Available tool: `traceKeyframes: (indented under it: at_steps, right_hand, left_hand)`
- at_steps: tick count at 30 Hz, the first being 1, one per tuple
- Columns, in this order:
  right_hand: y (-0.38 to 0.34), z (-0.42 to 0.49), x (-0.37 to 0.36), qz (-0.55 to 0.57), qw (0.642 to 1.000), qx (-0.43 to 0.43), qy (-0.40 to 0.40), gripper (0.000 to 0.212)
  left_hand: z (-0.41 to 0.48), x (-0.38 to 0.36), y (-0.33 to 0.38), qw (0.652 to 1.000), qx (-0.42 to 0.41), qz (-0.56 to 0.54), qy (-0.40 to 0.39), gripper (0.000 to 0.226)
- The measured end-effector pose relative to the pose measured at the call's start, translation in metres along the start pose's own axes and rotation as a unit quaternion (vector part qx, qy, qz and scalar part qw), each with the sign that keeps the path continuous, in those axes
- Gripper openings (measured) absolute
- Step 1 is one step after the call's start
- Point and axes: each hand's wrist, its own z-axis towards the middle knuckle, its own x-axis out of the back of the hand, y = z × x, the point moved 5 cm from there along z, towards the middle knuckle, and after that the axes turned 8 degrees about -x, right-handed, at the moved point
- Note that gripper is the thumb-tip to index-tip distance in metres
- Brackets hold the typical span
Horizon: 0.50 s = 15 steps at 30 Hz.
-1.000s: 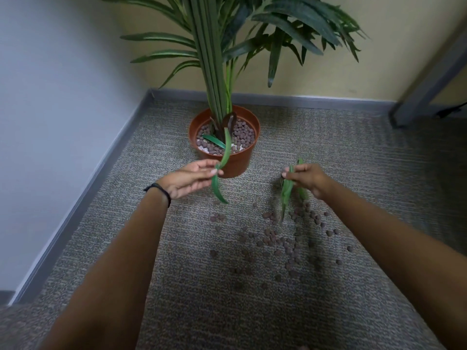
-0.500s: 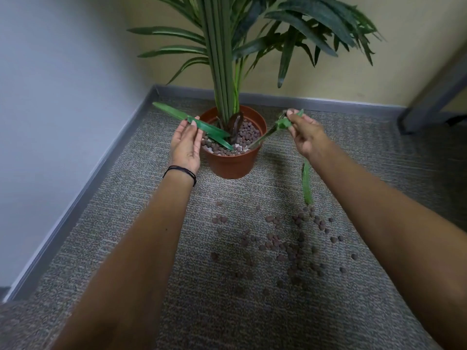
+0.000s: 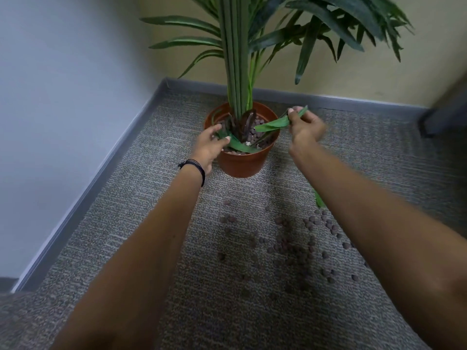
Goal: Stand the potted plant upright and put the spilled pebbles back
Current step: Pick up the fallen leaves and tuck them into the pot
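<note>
Now, the potted plant [image 3: 236,72] stands upright in the corner of the room, at 12 o'clock in front of the person. Its orange-brown pot [image 3: 240,162] rests on the grey carpet [image 3: 126,223], and some pebbles lie inside it around the green stems.

The spilled pebbles [image 3: 290,246] are scattered on the carpet at about 5 o'clock from the pot, apart from it. Most lie between the two forearms, and a few go out of sight behind the right forearm.

The left hand [image 3: 209,147] is at the 9 o'clock side of the rim. Its fingers [image 3: 217,128] are curled, and together with the thumb they hold a broad leaf [image 3: 240,147], which lies across the inside of the pot toward 5 o'clock. A black cord band [image 3: 194,166] goes around this wrist.

The right hand [image 3: 305,127], a little blurred, is at the 3 o'clock side of the rim, slightly higher. Its fingers [image 3: 293,111] are bent close together and pinch a narrow leaf [image 3: 275,123], whose free end points inward to the stems.

One loose leaf [image 3: 319,199] lies on the carpet at 4 o'clock from the pot, mostly hidden by the right forearm. A grey baseboard [image 3: 353,101] runs along the walls behind the plant.
</note>
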Motion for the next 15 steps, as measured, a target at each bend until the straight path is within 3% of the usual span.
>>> traceKeyframes:
  at_steps: [4, 6, 12, 15]
  right_hand:
    - [0.002, -0.002, -0.016, -0.09, 0.994, 0.066, 0.002, 0.016]
    - [0.001, -0.002, -0.022, -0.133, 0.987, 0.087, 0.001, 0.011]
    - [-0.002, 0.004, -0.037, -0.282, 0.942, 0.179, -0.003, 0.006]
    - [0.014, 0.008, -0.04, -0.379, 0.913, 0.143, -0.047, 0.034]
  left_hand:
    - [-0.001, 0.002, 0.002, 0.997, -0.041, 0.067, -0.02, 0.05]
    - [-0.003, 0.004, 0.002, 0.98, -0.081, 0.179, -0.033, 0.051]
    - [-0.013, -0.006, -0.019, 0.864, -0.145, 0.443, -0.189, 0.077]
    - [-0.016, -0.007, -0.028, 0.787, -0.172, 0.554, -0.211, 0.081]
